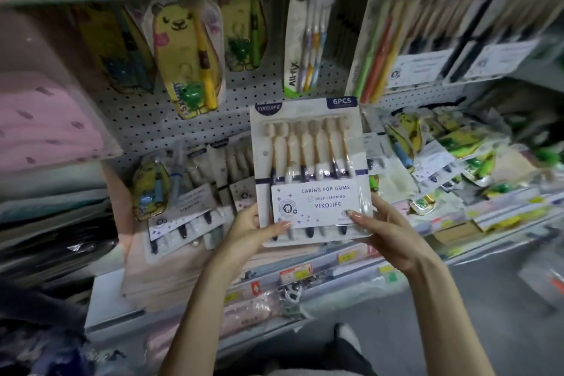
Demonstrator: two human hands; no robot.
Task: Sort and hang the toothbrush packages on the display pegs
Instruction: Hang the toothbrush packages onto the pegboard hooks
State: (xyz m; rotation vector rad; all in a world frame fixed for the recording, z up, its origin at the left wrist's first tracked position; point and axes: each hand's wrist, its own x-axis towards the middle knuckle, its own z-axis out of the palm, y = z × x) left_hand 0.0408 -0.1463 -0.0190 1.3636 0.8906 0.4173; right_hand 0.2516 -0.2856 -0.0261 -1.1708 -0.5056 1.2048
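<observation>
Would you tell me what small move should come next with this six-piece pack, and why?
Probably shift the six-piece pack left and down toward the matching packs hanging low on the pegboard. The left hand and right hand each grip a bottom corner, holding it upright in front of the display, on no peg yet, and those packs bear the same YIKOJIFE label.

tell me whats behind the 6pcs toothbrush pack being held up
Behind the 6pcs pack, held by the left hand and right hand, the white pegboard shows above it, with similar packs hanging at its left. Whatever pegs or packs sit directly behind it are covered.
</observation>
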